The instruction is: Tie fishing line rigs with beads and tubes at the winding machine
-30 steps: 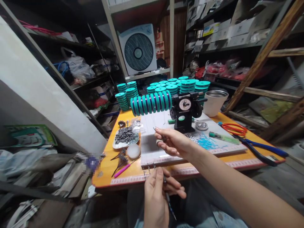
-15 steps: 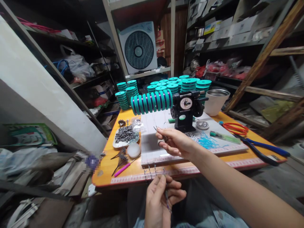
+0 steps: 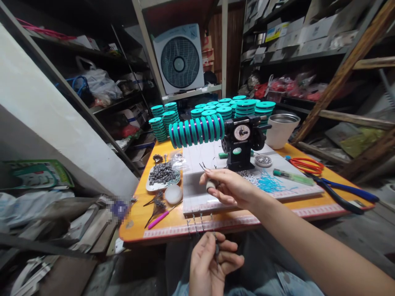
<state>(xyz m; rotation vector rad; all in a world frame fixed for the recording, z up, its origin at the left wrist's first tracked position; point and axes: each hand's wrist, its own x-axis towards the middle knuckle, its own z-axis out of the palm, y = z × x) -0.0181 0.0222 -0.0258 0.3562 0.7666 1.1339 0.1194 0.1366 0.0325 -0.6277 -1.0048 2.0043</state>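
My right hand point(image 3: 226, 187) hovers over the white board point(image 3: 203, 193) on the orange table point(image 3: 160, 228), its fingers pinched on small dark hooks that stick up at the fingertips; a pale ring sits on one finger. My left hand point(image 3: 210, 263) is below the table's front edge, fingers closed on a thin dark piece of line or wire. Several thin lines run down the board from the row of teal spools point(image 3: 196, 130) on the black winding machine point(image 3: 242, 142) to small weights hanging at the table edge.
Stacks of teal spools point(image 3: 234, 107) stand at the back. A dish of grey sinkers point(image 3: 162, 174), a pink tool point(image 3: 159, 220), red scissors point(image 3: 307, 165), blue pliers point(image 3: 342, 193), a lighter point(image 3: 293, 177) and a white cup point(image 3: 280, 130) lie around. Shelves crowd both sides.
My left hand has dropped a little and drawn its thin piece closer in. My right hand has shifted slightly left and lower over the board.
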